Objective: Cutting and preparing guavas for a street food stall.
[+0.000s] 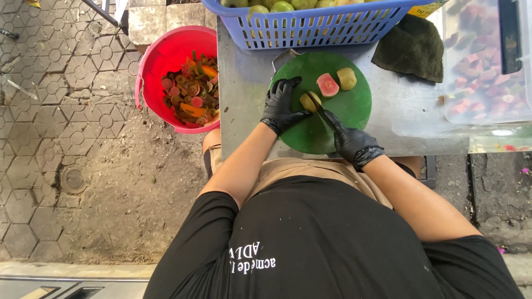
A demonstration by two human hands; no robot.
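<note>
Two cut guava pieces, one pink-fleshed [327, 84] and one pale [347, 78], lie on the far part of your round green cutting board [354, 108], with a blue basket [310, 25] of green fruit just beyond it, a dark cloth [413, 47] to the right and a red bucket [166, 61] of peel scraps down on the left. Your gloved left hand [281, 105] presses its fingers together on a yellowish guava piece [309, 101] near the board's middle, while your gloved right hand [353, 143] is wrapped shut around a knife [320, 109] whose dark blade rests against that piece.
</note>
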